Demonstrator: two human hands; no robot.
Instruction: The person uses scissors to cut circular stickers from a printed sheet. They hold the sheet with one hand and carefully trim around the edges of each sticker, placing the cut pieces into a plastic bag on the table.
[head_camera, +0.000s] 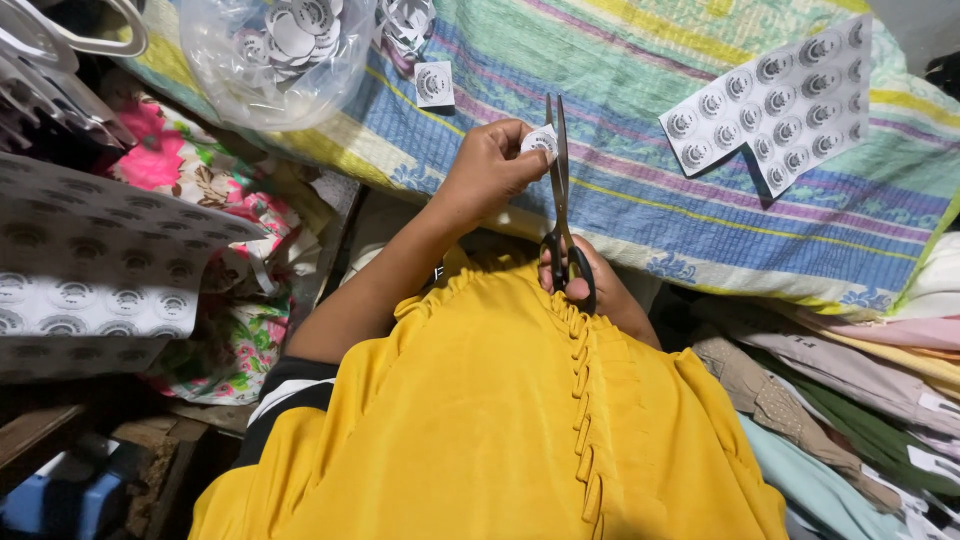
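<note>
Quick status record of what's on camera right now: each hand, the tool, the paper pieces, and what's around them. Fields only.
left hand: pinches a small round paper label against the scissor blades
right hand: fingers through the black handles of the scissors
scissors: blades point away from the person, nearly shut at the label
uncut sheet: white, printed with rows of round labels, lies on the striped cloth
plastic bag: clear, holds cut round labels
large sheet: more printed labels, at left
yellow garment: covers the lap

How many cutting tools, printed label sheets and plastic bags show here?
Scissors: 1, in the right hand
Printed label sheets: 2, one on the striped cloth, one at left
Plastic bag of cut labels: 1
Total: 4
</note>
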